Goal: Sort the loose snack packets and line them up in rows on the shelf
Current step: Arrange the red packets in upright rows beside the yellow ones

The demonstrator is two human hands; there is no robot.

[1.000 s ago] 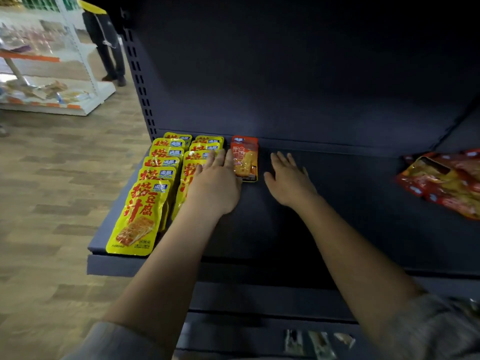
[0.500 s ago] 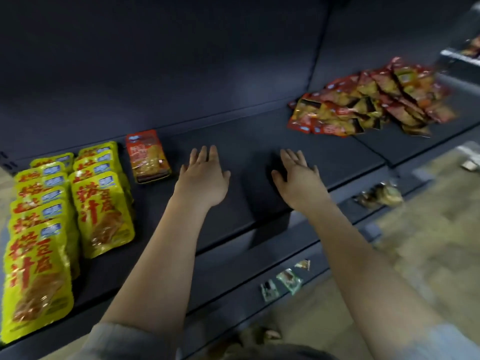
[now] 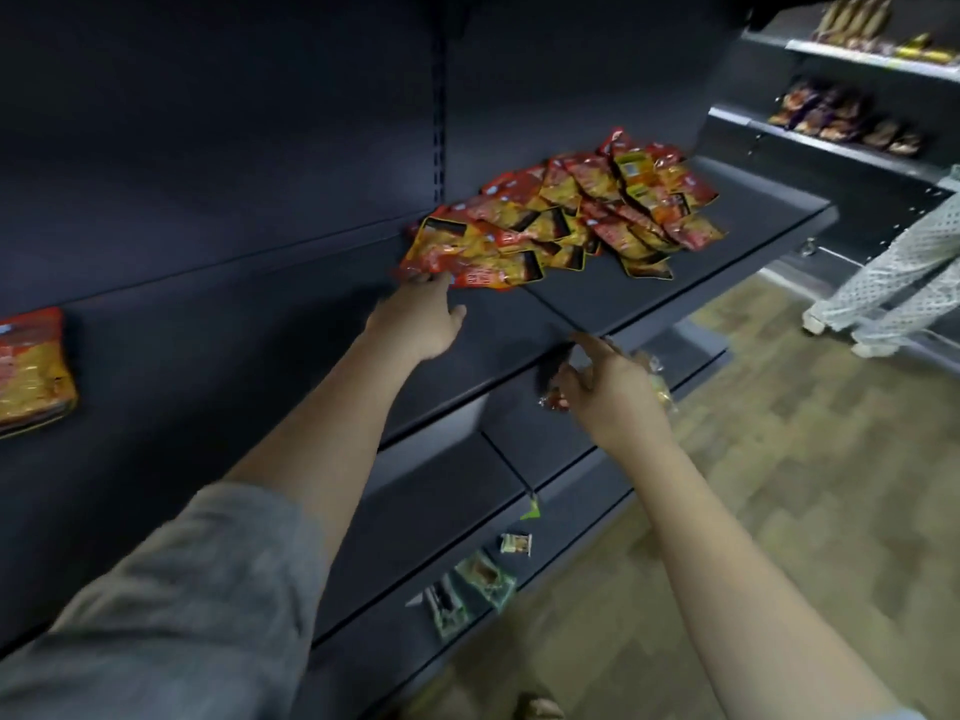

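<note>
The loose heap of red-and-yellow foil snack packets [image 3: 566, 220] lies on the dark metal shelf [image 3: 270, 366], toward its right end and against the back panel, the packets overlapping at all angles with some face down. The left hand [image 3: 423, 317] reaches to the heap's near-left corner, its fingertips touching or just under the edge of the nearest packet there; blur keeps me from telling whether the fingers have closed on it, so its grip cannot be told. The right hand [image 3: 605, 389] hovers in front of the heap, off the shelf's front edge, forefinger pointing forward and the other fingers loosely curled, holding nothing that I can make out. Far to the left of the heap, a single red-and-orange snack packet [image 3: 34, 371] lies flat on the same shelf. These packets look light, thin and pliable, with glossy film that probably slides easily against its neighbours, so pulling one from underneath would likely drag others along or spill them toward the front edge. The better hold seems to be a flat sealed border at a packet's edge, pinched between thumb and fingers, lifting from the top of the heap rather than tugging from below. The contents may be soft, so a squeeze across the middle is best avoided.
</note>
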